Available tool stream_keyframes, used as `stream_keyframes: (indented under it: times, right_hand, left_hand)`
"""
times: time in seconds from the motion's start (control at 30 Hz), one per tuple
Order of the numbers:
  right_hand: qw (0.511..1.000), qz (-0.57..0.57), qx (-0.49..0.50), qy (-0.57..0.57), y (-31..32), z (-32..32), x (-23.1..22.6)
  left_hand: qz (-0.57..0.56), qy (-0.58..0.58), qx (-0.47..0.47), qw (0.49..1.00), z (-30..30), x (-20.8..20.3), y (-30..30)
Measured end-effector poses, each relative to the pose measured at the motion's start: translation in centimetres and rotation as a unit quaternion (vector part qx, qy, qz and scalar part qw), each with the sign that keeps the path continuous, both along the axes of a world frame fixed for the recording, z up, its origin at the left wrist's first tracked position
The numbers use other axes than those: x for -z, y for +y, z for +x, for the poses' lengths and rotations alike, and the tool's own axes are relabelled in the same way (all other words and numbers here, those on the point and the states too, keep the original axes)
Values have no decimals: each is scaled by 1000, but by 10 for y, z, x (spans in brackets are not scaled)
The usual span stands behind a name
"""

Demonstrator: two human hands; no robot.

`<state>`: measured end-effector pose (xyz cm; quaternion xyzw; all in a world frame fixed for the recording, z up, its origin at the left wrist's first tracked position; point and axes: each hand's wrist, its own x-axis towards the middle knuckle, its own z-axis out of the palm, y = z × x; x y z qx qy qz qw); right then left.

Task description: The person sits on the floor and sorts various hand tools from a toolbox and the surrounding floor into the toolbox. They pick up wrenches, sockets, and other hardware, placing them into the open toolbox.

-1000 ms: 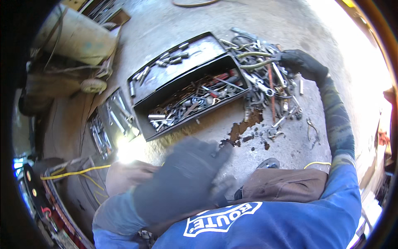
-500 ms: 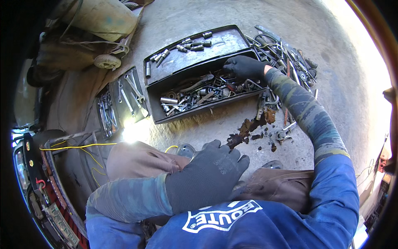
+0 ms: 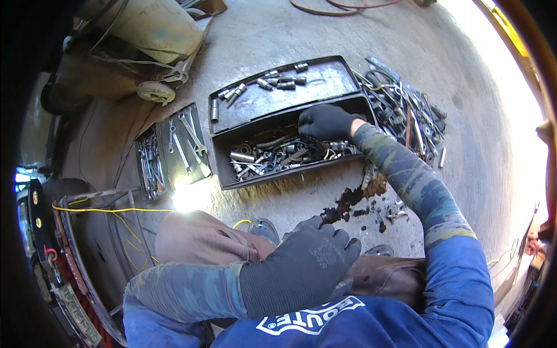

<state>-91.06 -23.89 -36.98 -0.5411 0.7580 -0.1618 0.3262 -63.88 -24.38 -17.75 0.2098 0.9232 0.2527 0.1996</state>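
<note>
A long black metal toolbox lies on the concrete, filled with a jumble of sockets and other metal tools. My right hand, in a black glove, is over the right part of the box with its fingers curled down. Whatever those fingers hold, if anything, is hidden. My left hand, gloved too, rests across my lap with nothing visible in it and its fingers loosely apart. Several sockets lie on the box's flat lid, on the far side.
Right of the box is a pile of loose tools. Wrenches lie in a tray at the left, beside a second narrow tray of tools. Dark stains mark the floor near my feet. A yellow cord runs at left.
My right hand has moved a little left and toward me over the box, its fingers curled. The view has shifted slightly. My left hand stays on my lap.
</note>
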Motion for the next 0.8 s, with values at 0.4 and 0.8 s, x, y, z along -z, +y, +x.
stream_keyframes:
  times: [0.4,0.8]
  right_hand:
    - [966,-12,116,229,-104,-41,24]
    - [973,-49,193,-118,-33,-79,-7]
  left_hand:
    - [-58,-10,-59,997,-25,33,-26]
    - [-1,-6,-37,999,-12,17,-24]
